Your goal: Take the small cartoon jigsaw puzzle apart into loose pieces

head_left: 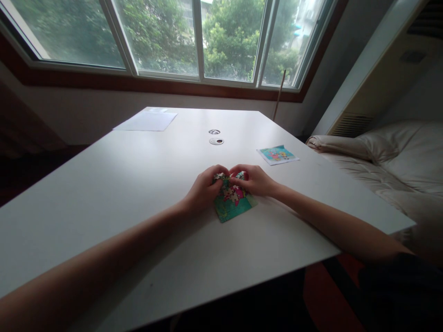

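A small colourful jigsaw puzzle point(232, 203), teal with pink and white, lies on the white table point(138, 184) in front of me. My left hand point(204, 188) rests on its left part with fingers curled down onto the pieces. My right hand point(254, 180) presses on its upper right part, fingers bent. The two hands' fingertips meet over the far edge of the puzzle. Whether either hand pinches a single piece is hidden.
A colourful picture card point(278, 154) lies to the right on the table. White paper sheets point(147, 121) sit at the far left. Two round cable holes point(216, 137) are in the middle. A bed with pale bedding point(398, 161) stands right of the table; windows behind.
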The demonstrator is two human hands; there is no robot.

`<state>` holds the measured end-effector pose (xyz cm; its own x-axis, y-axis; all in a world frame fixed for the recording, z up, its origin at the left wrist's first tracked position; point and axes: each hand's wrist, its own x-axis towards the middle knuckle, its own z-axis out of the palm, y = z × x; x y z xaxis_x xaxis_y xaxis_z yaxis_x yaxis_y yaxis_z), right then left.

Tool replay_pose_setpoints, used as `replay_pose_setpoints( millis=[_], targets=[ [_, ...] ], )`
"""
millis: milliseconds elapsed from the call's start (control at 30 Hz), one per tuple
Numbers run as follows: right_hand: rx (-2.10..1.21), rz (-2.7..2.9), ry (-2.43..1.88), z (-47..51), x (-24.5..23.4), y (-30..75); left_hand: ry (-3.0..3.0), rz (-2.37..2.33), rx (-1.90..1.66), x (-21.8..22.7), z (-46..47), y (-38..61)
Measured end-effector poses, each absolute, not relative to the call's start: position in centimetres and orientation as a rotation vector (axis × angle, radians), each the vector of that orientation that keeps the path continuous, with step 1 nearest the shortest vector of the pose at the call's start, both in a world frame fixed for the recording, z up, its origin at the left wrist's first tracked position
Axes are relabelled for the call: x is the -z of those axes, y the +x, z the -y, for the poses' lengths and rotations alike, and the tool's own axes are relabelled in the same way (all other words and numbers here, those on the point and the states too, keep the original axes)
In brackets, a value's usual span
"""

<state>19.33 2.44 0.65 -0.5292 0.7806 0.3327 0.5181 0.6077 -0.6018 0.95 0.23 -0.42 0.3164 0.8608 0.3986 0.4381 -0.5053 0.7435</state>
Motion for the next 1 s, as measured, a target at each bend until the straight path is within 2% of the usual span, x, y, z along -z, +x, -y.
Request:
replay_pose_setpoints(
  millis=[200,633,1000],
  targets=[
    [-0.693,2.231,-1.004,-2.31,-0.74,19.07,2.071,-1.187,-1.108,0.61,-0.15,1.0],
    [-0.591,2.199,-0.989,-2.2,-0.73,19.03,1.99,-1.186,-1.104,0.62,-0.15,0.97],
    [-0.673,2.138,-0.988,-2.7,-0.49,19.21,2.013,-1.214,-1.155,0.77,-0.58,0.84]
  ],
)
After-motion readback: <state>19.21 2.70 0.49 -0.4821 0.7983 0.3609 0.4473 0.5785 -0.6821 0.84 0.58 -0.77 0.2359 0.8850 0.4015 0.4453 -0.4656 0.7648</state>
